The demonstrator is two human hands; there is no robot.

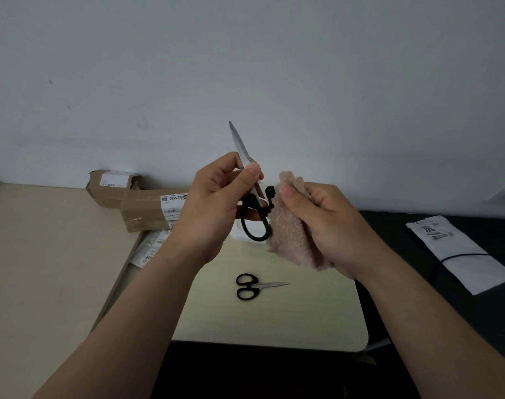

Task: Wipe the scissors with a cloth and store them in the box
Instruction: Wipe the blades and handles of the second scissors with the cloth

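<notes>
My left hand (216, 197) pinches a large pair of black-handled scissors (255, 217) by the blades near the pivot, tip pointing up toward the wall. My right hand (323, 223) grips a fluffy beige cloth (291, 234) pressed against the scissors' black handles. A smaller pair of black-handled scissors (252, 286) lies shut on the pale table (274, 321) below my hands, tip to the right. A white box (239, 233) is mostly hidden behind my hands and the scissors.
Two brown cardboard parcels (136, 200) with white labels stand at the back left by the wall, with labelled packets (150, 247) beneath them. A white label bag (458, 251) with a black cord lies on the dark surface at the right.
</notes>
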